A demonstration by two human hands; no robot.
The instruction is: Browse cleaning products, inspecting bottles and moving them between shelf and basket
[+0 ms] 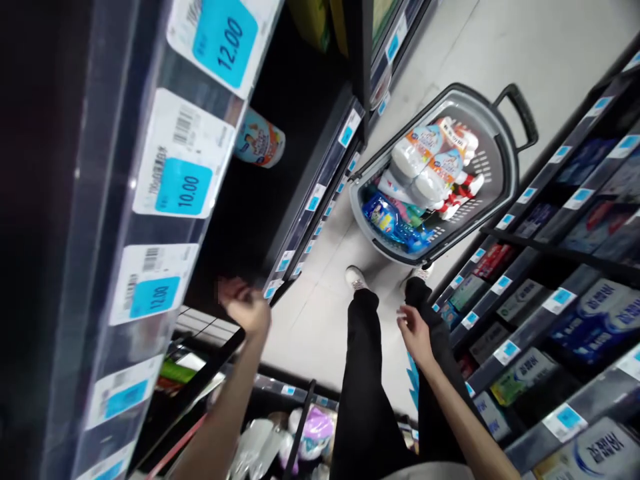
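My left hand (247,307) is at the edge of the dark shelf on the left, its fingers blurred, loosely bent and apart, with nothing seen in them. Farther along that shelf lies or stands a blue, white and orange container (260,139), partly hidden by the price rail. My right hand (415,333) hangs in front of my right leg, fingers slightly curled and apart, holding nothing. Beyond my feet stands a grey shopping basket (507,160). In it are two white-capped containers (425,160) with orange and blue labels, a blue bottle (383,213) and red-and-white spray tops (460,197).
Price labels (185,187) line the near shelf rail at left. On the right, shelves hold several boxed or packed goods (595,307). The basket's black handle (523,113) points away from me. Bagged goods (317,427) fill a low shelf behind my legs. Pale tiled floor (310,320) runs between the shelves.
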